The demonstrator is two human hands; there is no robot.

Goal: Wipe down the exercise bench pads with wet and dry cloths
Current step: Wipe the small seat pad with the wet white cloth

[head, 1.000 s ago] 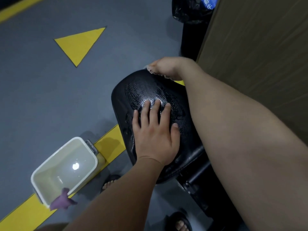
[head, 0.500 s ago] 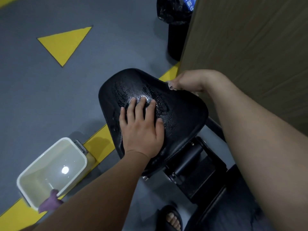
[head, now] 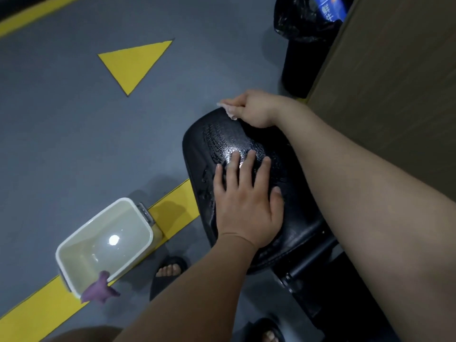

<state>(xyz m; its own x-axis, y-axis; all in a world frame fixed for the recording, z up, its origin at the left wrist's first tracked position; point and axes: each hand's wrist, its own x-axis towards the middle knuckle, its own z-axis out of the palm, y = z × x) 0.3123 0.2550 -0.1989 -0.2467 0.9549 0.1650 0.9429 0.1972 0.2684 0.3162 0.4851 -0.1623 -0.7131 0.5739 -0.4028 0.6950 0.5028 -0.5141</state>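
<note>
A black bench pad (head: 209, 149) glistens with wet streaks across its top. My left hand (head: 246, 201) lies flat on the pad's middle, fingers straight and spread. At the pad's far edge my right hand (head: 254, 108) grips a small pale cloth (head: 228, 109), only a bit of which shows past the fingers. A purple cloth (head: 98, 288) hangs over the near corner of a white tub.
The white tub (head: 138, 213) holds water and stands on the grey floor at the left, across a yellow line (head: 172, 206). A black bin with a bag (head: 301, 45) stands behind the pad beside a brown panel (head: 394, 82). My sandalled feet (head: 170, 270) are below.
My right hand with the cloth has swept from the pad's right side to its far left edge. My left hand stays pressed on the pad.
</note>
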